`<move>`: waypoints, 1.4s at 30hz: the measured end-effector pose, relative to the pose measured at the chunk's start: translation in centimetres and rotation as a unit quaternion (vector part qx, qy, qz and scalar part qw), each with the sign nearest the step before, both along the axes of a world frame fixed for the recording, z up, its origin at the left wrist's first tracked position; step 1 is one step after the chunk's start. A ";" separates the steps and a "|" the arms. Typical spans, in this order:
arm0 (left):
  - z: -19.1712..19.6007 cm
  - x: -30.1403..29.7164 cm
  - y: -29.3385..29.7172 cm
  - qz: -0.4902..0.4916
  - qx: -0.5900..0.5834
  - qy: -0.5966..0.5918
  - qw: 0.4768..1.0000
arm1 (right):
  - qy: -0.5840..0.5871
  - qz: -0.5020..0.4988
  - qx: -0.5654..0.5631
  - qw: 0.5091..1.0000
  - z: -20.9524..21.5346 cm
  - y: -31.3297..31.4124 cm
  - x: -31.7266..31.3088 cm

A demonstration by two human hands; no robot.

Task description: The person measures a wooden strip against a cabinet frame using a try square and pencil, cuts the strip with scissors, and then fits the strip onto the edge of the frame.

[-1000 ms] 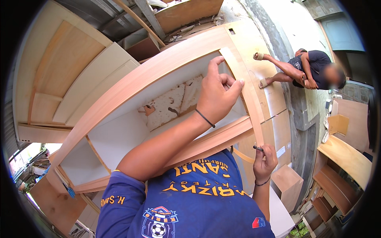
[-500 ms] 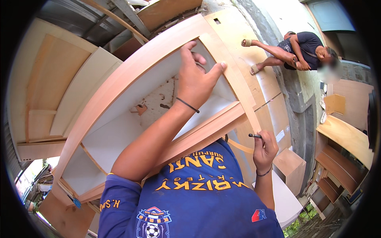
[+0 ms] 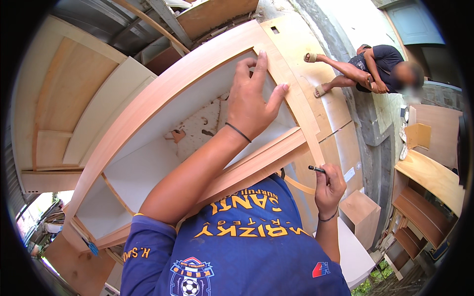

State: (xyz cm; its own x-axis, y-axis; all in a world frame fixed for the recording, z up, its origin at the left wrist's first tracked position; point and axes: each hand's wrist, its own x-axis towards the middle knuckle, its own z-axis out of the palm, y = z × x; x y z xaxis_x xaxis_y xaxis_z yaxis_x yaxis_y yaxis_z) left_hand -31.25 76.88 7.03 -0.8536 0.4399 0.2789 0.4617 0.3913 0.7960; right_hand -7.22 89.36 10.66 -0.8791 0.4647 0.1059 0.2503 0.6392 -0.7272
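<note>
A large light-wood cabinet frame (image 3: pixel 163 93) with a white inside fills the middle of the view. My left hand (image 3: pixel 252 103) reaches into its upper right corner, fingers spread and flat against the inner edge of the frame, thumb on the side rail (image 3: pixel 301 111). A thin black band sits on that wrist. My right hand (image 3: pixel 330 186) is lower right, beside the cabinet's side, closed around a thin dark pen-like tool (image 3: pixel 316 169) that points left. My blue shirt (image 3: pixel 237 251) covers the bottom of the view.
Another person (image 3: pixel 380 66) sits at the upper right by a grey wall. Curved wood panels (image 3: pixel 429 177) and a small wood box (image 3: pixel 360 212) lie at the right. More pale cabinet parts (image 3: pixel 64 108) stand at the left.
My left hand has slid up along the frame into the cabinet's top corner. My right hand stays in about the same place with the dark tool.
</note>
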 end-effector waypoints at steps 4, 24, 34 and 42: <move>-0.5 0.0 0.3 0.003 0.022 -0.001 1.000 | 0.015 -0.010 0.004 1.000 0.0 -0.2 -0.1; 0.4 0.0 0.6 0.010 -0.029 -0.024 0.999 | 0.008 -0.013 -0.064 0.998 -0.3 0.0 0.0; 0.3 -0.2 0.4 0.007 -0.049 -0.037 0.998 | 0.034 -0.003 0.011 0.999 0.5 -0.7 -3.0; 0.8 -0.2 0.3 0.001 -0.064 -0.052 0.997 | 0.009 0.160 0.183 0.970 2.4 -0.8 -8.2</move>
